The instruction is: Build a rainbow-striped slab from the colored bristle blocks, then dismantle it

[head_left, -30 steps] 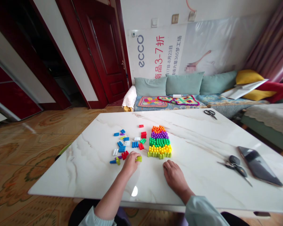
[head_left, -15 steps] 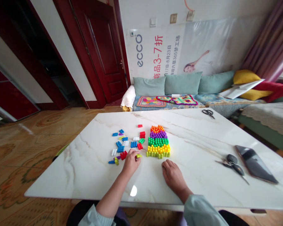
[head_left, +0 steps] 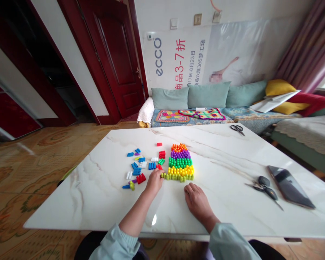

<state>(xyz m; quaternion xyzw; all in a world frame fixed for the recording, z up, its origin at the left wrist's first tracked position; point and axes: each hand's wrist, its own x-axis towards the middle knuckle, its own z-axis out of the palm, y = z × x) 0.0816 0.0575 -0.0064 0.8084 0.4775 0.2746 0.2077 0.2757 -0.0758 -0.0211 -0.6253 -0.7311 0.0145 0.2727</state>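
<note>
Counter [head_left: 97,213]: white, marbled, everything below lies on it except the sofa
Right hand [head_left: 196,196]: resting flat-wristed, fingers loosely curled; the underside is hidden, so I cannot tell whether it grips anything
Left hand [head_left: 154,181]: fingertips pinching an olive-green piece [head_left: 163,175]
Olive-green piece: at the left end of the olive-green row [head_left: 176,177], so close that I cannot tell whether they touch
Row work: the step in hand looks like lengthening this row; the next move probably calls for squaring the piece up and letting go without nudging its neighbours
Colour bands [head_left: 180,162]: behind the row, yellow, green, purple, then orange
Loose pieces [head_left: 141,178]: blue, red, white and others, scattered left of the bands
Scissors [head_left: 237,129]: near the far edge
Sofa [head_left: 234,113]: beyond, with cushions [head_left: 209,95]
</note>
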